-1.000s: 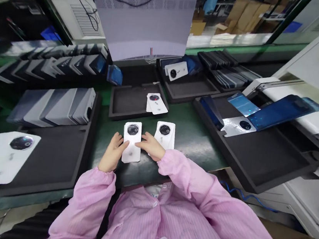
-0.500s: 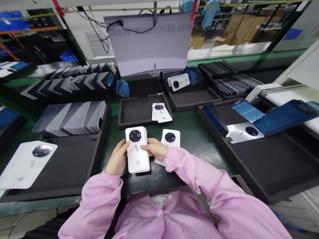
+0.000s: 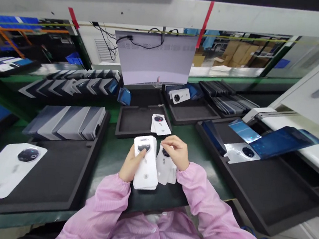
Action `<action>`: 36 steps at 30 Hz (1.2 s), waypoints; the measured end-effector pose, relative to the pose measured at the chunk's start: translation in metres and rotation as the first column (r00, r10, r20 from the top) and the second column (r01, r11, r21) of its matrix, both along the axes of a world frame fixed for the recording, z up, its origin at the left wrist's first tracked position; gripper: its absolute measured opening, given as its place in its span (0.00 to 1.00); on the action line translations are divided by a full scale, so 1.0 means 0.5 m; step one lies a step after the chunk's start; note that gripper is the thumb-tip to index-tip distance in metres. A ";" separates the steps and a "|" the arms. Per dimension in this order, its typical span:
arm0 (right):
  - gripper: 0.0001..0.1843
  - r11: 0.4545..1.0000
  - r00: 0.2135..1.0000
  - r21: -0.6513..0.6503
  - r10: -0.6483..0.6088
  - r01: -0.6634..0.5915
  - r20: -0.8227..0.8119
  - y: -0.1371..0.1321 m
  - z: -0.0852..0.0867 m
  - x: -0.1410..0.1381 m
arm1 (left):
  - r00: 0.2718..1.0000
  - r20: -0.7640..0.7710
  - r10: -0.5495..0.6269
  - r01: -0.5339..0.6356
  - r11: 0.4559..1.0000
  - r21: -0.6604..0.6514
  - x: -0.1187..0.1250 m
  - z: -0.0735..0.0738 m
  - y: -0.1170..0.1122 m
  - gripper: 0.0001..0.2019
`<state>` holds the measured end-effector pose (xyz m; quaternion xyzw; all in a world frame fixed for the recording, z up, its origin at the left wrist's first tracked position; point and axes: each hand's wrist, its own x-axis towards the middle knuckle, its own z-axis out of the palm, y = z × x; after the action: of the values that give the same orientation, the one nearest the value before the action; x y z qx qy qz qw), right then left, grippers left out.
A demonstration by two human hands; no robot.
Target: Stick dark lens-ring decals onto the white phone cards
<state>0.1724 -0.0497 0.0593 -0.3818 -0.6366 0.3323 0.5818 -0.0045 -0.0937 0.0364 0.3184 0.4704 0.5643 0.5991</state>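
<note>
The left grip (image 3: 131, 165) holds a gathered stack of white panels (image 3: 148, 168) at the near middle of the counter (image 3: 108, 159); the right grip (image 3: 177, 152) is narrow, contents unclear, over fanned white panels (image 3: 165, 170); these lie separate, so gathering seems part done.

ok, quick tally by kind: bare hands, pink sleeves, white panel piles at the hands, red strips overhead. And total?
Bare hands: 2 (left hand, right hand)
Pink sleeves: 2
White panel piles: 2 (held stack, fanned pile partly covered by the right hand)
Red strips: 2
Total: 8
</note>
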 end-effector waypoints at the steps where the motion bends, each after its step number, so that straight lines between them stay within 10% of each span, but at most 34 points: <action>1: 0.04 1.000 1.000 -0.016 0.010 -0.010 0.022 0.001 -0.006 0.001 | 1.000 -0.004 -0.024 0.024 1.000 -0.009 0.003 -0.004 -0.003 0.29; 10: 0.07 0.988 0.954 -0.151 0.081 -0.038 0.289 -0.013 -0.047 -0.012 | 0.963 -0.112 -0.246 0.234 0.966 -0.107 0.015 -0.023 -0.039 0.38; 18: 0.08 0.966 0.980 -0.254 0.008 0.044 0.197 -0.023 -0.041 -0.013 | 0.811 -0.545 -0.211 0.305 0.948 0.086 0.012 -0.031 -0.059 0.35; 36: 0.04 0.932 0.974 -0.356 0.141 -0.069 0.180 -0.019 -0.040 -0.006 | 0.770 -0.576 -0.276 0.359 0.933 0.032 0.008 -0.029 -0.060 0.38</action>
<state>0.1693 -0.0590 0.0391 -0.4754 -0.6434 0.4296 0.4189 -0.0004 -0.1240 0.0221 0.5862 0.5242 0.3671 0.4967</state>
